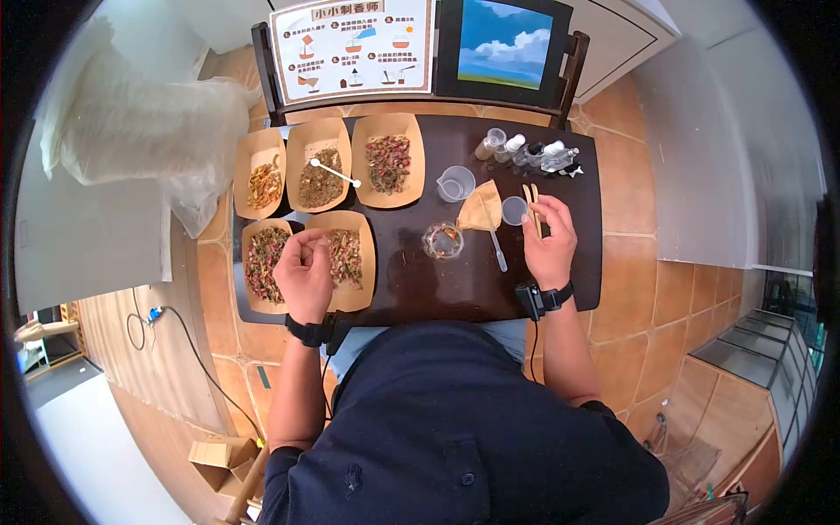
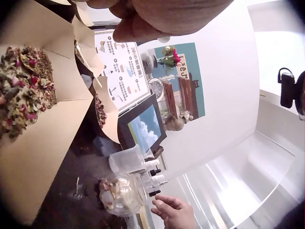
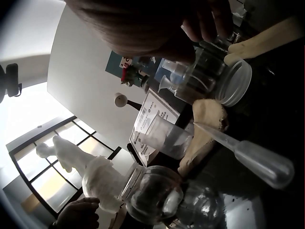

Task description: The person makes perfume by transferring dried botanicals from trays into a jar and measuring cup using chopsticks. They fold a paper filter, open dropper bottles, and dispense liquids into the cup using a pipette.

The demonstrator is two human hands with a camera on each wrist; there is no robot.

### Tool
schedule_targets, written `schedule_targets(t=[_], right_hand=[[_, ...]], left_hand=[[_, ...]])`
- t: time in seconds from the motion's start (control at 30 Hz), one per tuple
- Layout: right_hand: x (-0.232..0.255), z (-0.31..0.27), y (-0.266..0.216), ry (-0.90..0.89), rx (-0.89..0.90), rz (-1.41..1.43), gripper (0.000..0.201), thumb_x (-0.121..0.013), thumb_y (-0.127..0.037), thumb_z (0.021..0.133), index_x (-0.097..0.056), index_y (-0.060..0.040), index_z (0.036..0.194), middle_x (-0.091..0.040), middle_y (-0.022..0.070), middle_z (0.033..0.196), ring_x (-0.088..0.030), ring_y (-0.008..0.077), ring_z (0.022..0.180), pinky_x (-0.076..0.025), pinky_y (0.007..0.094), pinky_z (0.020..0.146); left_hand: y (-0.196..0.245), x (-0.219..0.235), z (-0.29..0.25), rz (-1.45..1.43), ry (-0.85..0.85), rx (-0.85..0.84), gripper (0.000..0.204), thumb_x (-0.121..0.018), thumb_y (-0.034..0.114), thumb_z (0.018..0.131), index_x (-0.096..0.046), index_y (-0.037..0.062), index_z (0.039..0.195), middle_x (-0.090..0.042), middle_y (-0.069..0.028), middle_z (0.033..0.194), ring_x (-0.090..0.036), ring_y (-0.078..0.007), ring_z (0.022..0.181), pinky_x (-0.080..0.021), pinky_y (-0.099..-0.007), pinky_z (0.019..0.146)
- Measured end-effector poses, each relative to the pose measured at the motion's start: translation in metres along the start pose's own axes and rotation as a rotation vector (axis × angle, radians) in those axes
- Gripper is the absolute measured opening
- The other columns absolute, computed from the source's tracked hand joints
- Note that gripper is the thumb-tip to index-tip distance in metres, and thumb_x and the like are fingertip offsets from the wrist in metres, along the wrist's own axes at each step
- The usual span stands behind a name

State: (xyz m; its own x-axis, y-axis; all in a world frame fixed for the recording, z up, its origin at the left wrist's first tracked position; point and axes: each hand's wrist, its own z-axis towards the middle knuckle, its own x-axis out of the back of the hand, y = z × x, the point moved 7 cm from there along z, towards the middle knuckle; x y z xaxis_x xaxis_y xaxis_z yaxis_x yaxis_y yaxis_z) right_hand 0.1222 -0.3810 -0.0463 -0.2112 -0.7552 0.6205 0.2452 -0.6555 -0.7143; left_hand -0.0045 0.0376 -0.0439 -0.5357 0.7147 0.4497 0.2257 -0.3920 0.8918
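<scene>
My left hand (image 1: 304, 276) is over the front paper trays at the left, fingers bent and thumb close to them; I cannot tell whether a bit of dried petal is between the fingertips. Under it a tray (image 1: 360, 299) holds dried petals (image 2: 28, 88). My right hand (image 1: 551, 245) hovers at the right with loosely bent fingers, overlapping two wooden sticks (image 1: 534, 194) in the head view. Beside these lie a round clear lid (image 1: 514, 210), a plastic dropper (image 3: 264, 164) and a tan filter cone (image 1: 479, 208). A glass jar (image 1: 443, 241) with some petals inside stands mid-table.
More paper trays (image 1: 388, 127) of dried flowers and herbs stand at the left; a white spoon (image 1: 335, 172) lies across one. A plastic beaker (image 1: 456, 184) and several small bottles (image 1: 551, 156) are farther back. An instruction sheet (image 1: 353, 52) and a cloud picture (image 1: 503, 44) stand behind.
</scene>
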Motion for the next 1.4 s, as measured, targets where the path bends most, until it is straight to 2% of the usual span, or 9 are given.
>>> schedule_targets(t=[0.1,0.2,0.97,1.03,1.4], right_hand=[[-0.002,-0.001,0.002,0.002,-0.007,0.006,0.024,-0.081,-0.002,0.091,-0.076,-0.0003,0.115,-0.071,0.0174,0.129,-0.071,0.0365,0.118,-0.058,0.0435,0.102],[-0.003,-0.002,0.003,-0.002,-0.006,0.032,0.023,-0.081,-0.002,0.091,-0.076,0.0001,0.114,-0.071,0.0173,0.129,-0.071,0.0366,0.118,-0.057,0.0435,0.102],[-0.002,-0.006,0.01,0.01,-0.032,0.035,0.022,-0.081,-0.001,0.091,-0.076,-0.001,0.113,-0.07,0.016,0.128,-0.071,0.0359,0.118,-0.058,0.0434,0.101],[-0.002,-0.006,0.011,0.011,-0.032,0.038,0.023,-0.081,-0.001,0.091,-0.076,-0.0008,0.113,-0.07,0.0161,0.128,-0.071,0.0361,0.118,-0.058,0.0435,0.101],[0.001,-0.006,0.013,0.012,-0.03,0.033,0.02,-0.081,-0.003,0.092,-0.077,-0.0013,0.112,-0.07,0.0155,0.126,-0.071,0.0365,0.116,-0.058,0.044,0.1]], left_hand=[[0.0,0.002,0.0,-0.071,0.053,0.038,0.011,-0.074,0.004,0.099,-0.078,0.0009,0.109,-0.05,0.0076,0.066,-0.043,-0.002,0.06,-0.036,-0.0234,0.055],[-0.002,0.005,0.0,-0.034,0.058,-0.011,0.011,-0.076,0.005,0.099,-0.077,0.0005,0.109,-0.049,0.008,0.066,-0.043,-0.0018,0.061,-0.035,-0.0233,0.056],[-0.008,-0.001,-0.005,-0.047,0.023,0.003,0.011,-0.074,0.005,0.1,-0.077,0.0002,0.11,-0.048,0.0089,0.068,-0.04,-0.0016,0.062,-0.033,-0.0224,0.057],[-0.009,-0.002,-0.006,-0.043,0.009,0.042,0.011,-0.074,0.005,0.101,-0.077,0.0005,0.111,-0.048,0.0091,0.068,-0.041,-0.0015,0.062,-0.034,-0.0222,0.057],[-0.013,-0.003,-0.005,-0.105,0.004,0.047,0.013,-0.074,0.005,0.102,-0.076,-0.0013,0.113,-0.052,0.0092,0.071,-0.042,-0.0003,0.064,-0.034,-0.02,0.058]])
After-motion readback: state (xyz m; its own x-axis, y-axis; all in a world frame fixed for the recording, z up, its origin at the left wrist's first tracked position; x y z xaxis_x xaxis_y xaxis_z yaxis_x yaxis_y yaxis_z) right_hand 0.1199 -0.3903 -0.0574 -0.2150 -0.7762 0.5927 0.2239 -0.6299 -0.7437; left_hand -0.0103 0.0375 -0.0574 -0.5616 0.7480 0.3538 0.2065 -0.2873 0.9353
